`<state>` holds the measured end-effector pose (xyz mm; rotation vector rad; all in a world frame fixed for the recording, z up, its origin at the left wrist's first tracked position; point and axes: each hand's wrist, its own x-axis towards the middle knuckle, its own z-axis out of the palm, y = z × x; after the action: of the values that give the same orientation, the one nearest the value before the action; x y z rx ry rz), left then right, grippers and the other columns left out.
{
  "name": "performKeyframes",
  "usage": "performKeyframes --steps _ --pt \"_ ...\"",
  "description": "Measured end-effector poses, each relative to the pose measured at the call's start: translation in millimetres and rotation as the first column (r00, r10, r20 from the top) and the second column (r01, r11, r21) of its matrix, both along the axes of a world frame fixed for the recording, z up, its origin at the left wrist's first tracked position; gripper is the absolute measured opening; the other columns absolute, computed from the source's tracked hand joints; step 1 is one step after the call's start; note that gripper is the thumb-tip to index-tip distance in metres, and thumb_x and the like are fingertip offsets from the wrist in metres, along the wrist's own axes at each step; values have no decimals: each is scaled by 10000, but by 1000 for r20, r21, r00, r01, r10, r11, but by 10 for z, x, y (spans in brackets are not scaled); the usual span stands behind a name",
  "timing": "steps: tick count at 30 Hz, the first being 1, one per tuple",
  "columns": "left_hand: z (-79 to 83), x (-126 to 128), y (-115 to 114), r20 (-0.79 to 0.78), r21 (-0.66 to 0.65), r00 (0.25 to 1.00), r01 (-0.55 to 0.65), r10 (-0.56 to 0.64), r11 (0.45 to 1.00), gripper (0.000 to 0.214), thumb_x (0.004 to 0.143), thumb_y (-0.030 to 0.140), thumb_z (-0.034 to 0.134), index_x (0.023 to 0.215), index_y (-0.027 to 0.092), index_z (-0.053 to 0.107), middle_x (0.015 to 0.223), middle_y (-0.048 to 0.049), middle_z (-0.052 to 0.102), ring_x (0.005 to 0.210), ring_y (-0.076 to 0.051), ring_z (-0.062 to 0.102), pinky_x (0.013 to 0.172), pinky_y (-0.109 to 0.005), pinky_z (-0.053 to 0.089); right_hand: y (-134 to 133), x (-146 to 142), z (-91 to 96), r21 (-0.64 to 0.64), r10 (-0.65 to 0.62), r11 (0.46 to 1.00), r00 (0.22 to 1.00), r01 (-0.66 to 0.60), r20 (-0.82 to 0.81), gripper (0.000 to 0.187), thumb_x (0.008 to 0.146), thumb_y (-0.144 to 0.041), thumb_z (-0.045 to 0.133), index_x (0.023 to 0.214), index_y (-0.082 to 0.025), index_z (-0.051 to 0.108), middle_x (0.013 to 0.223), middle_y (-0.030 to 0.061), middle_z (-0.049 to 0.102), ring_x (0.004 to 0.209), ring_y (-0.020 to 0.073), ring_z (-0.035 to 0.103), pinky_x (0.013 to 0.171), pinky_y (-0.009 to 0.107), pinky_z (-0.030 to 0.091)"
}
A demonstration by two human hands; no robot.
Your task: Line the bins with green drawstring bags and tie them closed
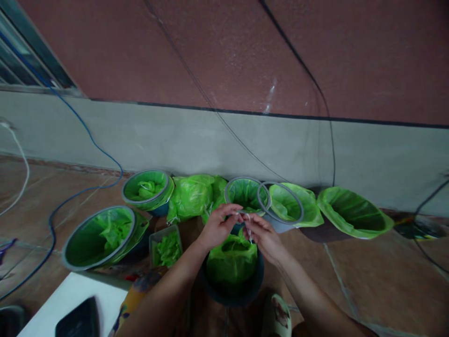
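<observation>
My left hand (219, 224) and my right hand (264, 235) meet in front of me, fingertips pinched on a thin white string (249, 224). Its loose end hangs beside the right fingers. Just below, a green plastic bag (232, 263) stands inside a dark bucket (233, 299), its gathered top under my hands. Whether the string is joined to this bag I cannot tell. Behind my hands stands a bin (242, 180) lined with green plastic, its grey rim partly overlapped by another grey ring (301, 215).
Along the wall are a full green bag (192, 194), lined bins (154, 205) (321, 206) and a small container (152, 252) of crumpled green plastic. A large lined bin (70, 250) stands left. A phone (80, 320) lies on a white surface (45, 313). A blue cable (52, 224) crosses the floor.
</observation>
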<state>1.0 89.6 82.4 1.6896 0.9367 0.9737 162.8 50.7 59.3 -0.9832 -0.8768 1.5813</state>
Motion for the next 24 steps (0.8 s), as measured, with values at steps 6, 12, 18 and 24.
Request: performKeyframes --steps 6,12,18,24 --pt "-175 161 83 106 -312 994 19 15 950 334 842 361 580 1112 166 612 799 -21 680 707 -126 613 655 -234 475 -141 -287 -139 -70 194 979 981 -193 14 263 721 -420 749 739 -182 637 592 -53 536 461 61 435 440 211 308" --pt "-500 297 39 53 -528 975 -155 215 835 313 881 460 487 902 168 600 723 -14 641 678 -134 599 701 -273 493 61 84 7 -161 -36 987 986 10 -162 227 702 -334 795 819 -182 674 639 -50 518 467 25 297 422 183 218" --pt "-614 321 -167 -29 -332 975 200 -222 922 334 890 395 447 732 157 620 718 -16 624 705 -125 537 739 -262 428 171 382 118 -141 -166 980 965 139 -203 196 676 -284 816 791 -190 688 649 -50 501 485 35 270 419 184 248" --pt "-767 359 -124 -80 -486 997 -60 24 872 309 886 319 406 638 181 527 604 -8 597 546 -106 512 587 -242 405 140 370 137 -65 -268 962 962 264 -54 210 678 -347 808 818 -229 705 1019 7 658 564 52 434 469 208 357"
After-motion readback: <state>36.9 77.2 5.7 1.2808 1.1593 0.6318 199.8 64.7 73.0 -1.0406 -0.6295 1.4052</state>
